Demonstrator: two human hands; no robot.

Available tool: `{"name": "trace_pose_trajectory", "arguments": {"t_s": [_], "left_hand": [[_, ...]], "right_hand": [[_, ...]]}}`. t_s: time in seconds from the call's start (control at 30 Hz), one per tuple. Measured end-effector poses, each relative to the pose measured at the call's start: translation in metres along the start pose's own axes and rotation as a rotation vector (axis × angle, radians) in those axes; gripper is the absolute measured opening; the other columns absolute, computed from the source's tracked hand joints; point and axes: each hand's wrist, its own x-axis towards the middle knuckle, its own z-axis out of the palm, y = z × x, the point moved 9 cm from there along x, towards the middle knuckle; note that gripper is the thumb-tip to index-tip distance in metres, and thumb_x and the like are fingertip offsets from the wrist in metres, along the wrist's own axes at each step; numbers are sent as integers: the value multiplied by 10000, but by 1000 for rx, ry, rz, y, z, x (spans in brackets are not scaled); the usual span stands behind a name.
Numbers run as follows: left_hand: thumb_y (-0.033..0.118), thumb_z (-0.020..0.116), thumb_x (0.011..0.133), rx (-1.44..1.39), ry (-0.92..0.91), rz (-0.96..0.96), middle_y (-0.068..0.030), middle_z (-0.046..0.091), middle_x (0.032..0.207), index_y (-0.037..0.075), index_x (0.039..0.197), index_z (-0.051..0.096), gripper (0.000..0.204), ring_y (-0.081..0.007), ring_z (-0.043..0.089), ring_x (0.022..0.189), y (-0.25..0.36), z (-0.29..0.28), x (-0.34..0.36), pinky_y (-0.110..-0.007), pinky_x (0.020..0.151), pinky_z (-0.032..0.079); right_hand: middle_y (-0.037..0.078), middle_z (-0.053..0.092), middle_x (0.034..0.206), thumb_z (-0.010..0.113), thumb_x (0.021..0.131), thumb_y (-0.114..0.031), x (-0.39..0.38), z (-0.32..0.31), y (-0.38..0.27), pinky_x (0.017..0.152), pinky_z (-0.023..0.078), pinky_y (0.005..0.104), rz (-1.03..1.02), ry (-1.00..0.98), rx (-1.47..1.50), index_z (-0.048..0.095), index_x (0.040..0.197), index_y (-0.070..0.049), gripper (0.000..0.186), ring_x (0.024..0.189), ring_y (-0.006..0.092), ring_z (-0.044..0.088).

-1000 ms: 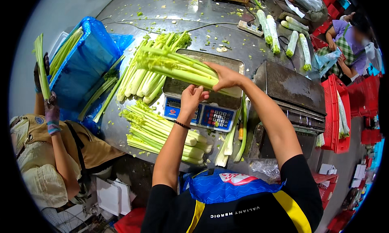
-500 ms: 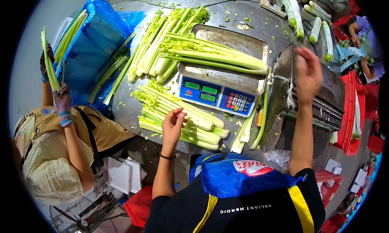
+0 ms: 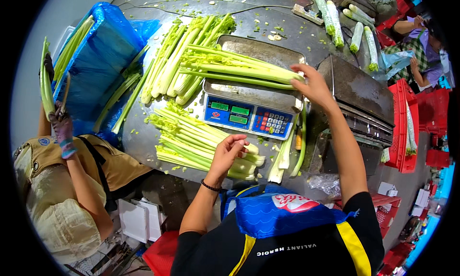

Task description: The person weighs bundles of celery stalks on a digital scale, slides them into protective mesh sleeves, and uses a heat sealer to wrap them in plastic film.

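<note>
A bunch of celery (image 3: 258, 72) lies across the metal pan (image 3: 242, 91) of a blue digital scale (image 3: 247, 117). My right hand (image 3: 311, 85) is at its pale root end, thumb and fingers on either side of it. Loosely bent, my left hand (image 3: 230, 153) hovers over the root ends of a nearer celery pile (image 3: 191, 141) with nothing visible in it. Another celery heap (image 3: 179, 60) lies to the left of the scale. Loose stalks (image 3: 282, 158) rest by the scale's near right corner.
A dark metal machine (image 3: 357, 93) stands right of the scale. On the left, a co-worker's gloved hand (image 3: 63, 127) holds celery beside a blue plastic-lined container (image 3: 88, 60). Wrapped vegetables (image 3: 335, 24) lie at the far right, above a red crate (image 3: 400, 127).
My right hand has come left from above the machine to the root end of the celery on the scale. My left hand has shifted slightly right relative to the near pile.
</note>
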Motion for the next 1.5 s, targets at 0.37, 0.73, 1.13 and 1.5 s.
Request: {"name": "trace_pose_trajectory", "arguments": {"t_s": [0.37, 0.73, 1.13, 1.5], "left_hand": [[208, 597, 973, -422, 41, 99, -142, 568, 1243, -48, 1318, 407, 470, -222, 654, 1034, 36, 81, 94, -298, 811, 557], [138, 537, 991, -242, 238, 426, -54, 545, 977, 36, 1126, 426, 202, -124, 632, 857, 59, 69, 53, -239, 673, 504], [84, 457, 973, -318, 426, 998, -69, 404, 1005, 98, 1235, 321, 295, -169, 453, 808, 92, 78, -83, -374, 740, 461], [89, 457, 918, -218, 109, 642, -107, 439, 1023, 21, 1299, 331, 408, -208, 505, 908, -4, 61, -76, -406, 831, 472]], "right_hand": [[168, 665, 1059, 790, 654, -404, 49, 85, 21, 833, 504, 341, -2, -789, 53, 555, 1236, 12, 752, 943, 246, 635], [81, 615, 1057, 779, 766, -161, -53, 81, -25, 833, 502, 279, 408, -391, 1060, 501, 1225, 5, 562, 933, 139, 614], [91, 636, 952, 782, 767, -182, -6, 55, 11, 678, 530, 281, 424, -67, 1057, 500, 1217, -2, 560, 789, 156, 640], [209, 524, 1203, 764, 616, -247, 23, 70, 1, 981, 439, 398, -223, -224, -183, 461, 1329, -26, 806, 1129, 379, 516]]}}
